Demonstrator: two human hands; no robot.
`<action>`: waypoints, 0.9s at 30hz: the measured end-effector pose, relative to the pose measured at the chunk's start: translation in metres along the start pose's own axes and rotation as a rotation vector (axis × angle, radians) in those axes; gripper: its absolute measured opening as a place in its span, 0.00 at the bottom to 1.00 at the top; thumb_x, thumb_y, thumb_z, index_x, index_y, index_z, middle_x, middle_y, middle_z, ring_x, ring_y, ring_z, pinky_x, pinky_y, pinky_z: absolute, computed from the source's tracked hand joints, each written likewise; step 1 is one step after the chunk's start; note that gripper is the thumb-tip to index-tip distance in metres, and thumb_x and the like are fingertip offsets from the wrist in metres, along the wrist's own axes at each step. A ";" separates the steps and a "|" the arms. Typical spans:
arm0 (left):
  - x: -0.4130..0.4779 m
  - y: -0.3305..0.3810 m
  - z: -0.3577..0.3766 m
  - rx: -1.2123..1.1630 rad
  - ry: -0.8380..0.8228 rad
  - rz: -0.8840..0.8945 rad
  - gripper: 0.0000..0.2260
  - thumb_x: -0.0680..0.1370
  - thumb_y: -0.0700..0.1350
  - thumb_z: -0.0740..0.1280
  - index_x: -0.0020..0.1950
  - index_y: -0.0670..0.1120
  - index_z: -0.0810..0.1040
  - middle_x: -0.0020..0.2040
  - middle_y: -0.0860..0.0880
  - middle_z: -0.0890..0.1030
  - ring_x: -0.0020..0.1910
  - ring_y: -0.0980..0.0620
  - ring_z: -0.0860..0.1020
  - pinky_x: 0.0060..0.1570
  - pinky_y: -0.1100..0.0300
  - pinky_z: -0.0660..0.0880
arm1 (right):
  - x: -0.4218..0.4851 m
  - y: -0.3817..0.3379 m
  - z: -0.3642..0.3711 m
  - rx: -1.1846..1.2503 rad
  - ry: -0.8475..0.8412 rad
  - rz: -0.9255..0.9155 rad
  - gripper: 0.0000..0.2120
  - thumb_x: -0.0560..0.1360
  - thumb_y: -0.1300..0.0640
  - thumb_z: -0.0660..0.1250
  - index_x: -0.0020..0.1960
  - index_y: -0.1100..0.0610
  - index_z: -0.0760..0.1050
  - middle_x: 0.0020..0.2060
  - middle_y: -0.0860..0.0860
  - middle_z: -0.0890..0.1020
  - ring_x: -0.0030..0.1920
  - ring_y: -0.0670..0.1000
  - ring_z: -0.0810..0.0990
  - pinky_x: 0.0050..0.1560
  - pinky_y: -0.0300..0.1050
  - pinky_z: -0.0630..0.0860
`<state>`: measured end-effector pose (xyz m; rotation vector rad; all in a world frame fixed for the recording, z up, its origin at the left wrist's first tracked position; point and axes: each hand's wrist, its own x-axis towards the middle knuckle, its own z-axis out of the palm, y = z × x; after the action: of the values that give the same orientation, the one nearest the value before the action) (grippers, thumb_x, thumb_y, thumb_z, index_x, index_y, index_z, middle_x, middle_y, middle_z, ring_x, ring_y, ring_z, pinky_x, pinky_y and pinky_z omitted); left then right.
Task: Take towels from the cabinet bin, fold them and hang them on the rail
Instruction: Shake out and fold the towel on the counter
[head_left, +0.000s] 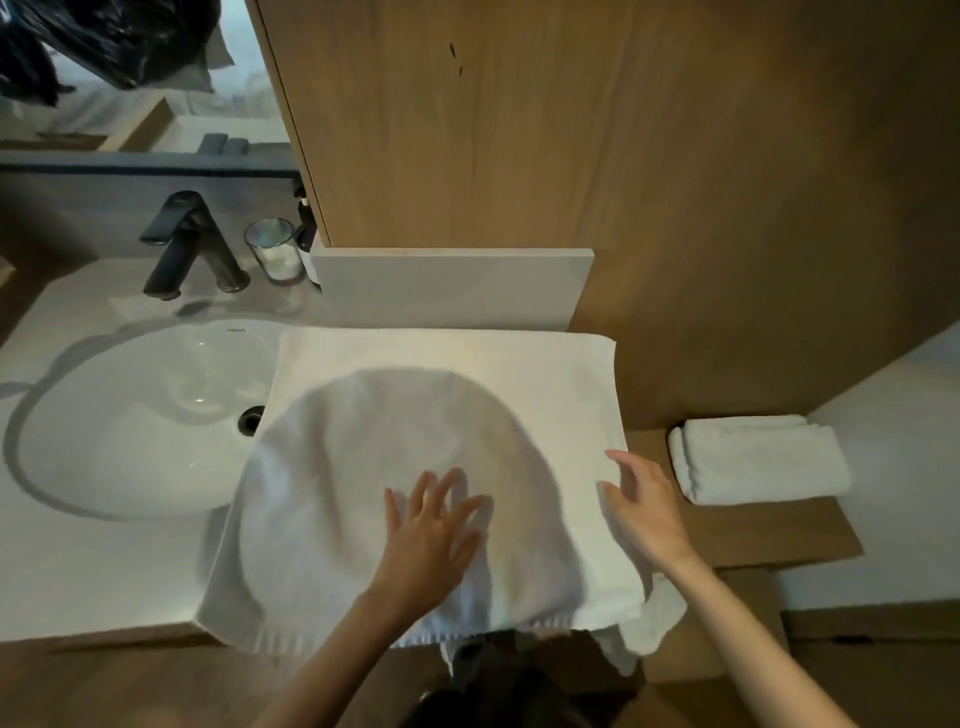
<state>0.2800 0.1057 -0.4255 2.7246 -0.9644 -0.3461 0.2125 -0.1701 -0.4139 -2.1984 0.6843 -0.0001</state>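
A large white towel lies spread flat on the counter to the right of the basin, its near edge hanging over the counter's front. My left hand rests palm down on the towel's middle with fingers spread. At the towel's right edge my right hand has straight fingers touching the cloth. A second white towel, folded into a thick rectangle, sits on a lower wooden surface to the right. No rail or cabinet bin is in view.
A white oval basin lies left of the towel, with a black tap and a glass behind it. A wooden panel rises straight behind the counter. A mirror is at top left.
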 end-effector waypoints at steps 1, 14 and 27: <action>-0.009 0.000 0.006 0.045 -0.022 0.004 0.20 0.77 0.61 0.54 0.67 0.60 0.71 0.70 0.47 0.72 0.67 0.38 0.72 0.56 0.28 0.68 | -0.012 0.006 0.002 0.002 -0.005 0.034 0.20 0.79 0.57 0.65 0.69 0.49 0.68 0.69 0.50 0.69 0.70 0.53 0.65 0.70 0.52 0.66; -0.021 -0.005 0.019 0.086 -0.045 0.001 0.34 0.73 0.69 0.36 0.78 0.61 0.52 0.80 0.51 0.48 0.78 0.41 0.42 0.67 0.28 0.43 | -0.095 0.026 0.010 0.268 0.100 0.383 0.23 0.72 0.45 0.73 0.56 0.59 0.69 0.48 0.52 0.80 0.47 0.50 0.79 0.39 0.41 0.74; -0.058 0.030 -0.015 -0.089 -0.041 0.024 0.42 0.64 0.82 0.36 0.75 0.67 0.44 0.79 0.57 0.47 0.78 0.51 0.43 0.72 0.33 0.39 | -0.082 -0.052 -0.031 0.442 0.047 0.126 0.12 0.79 0.49 0.65 0.50 0.57 0.67 0.41 0.53 0.75 0.37 0.47 0.74 0.28 0.33 0.68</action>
<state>0.2229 0.1223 -0.3941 2.6335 -0.9670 -0.4311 0.1599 -0.1261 -0.3384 -1.7349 0.7660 -0.1270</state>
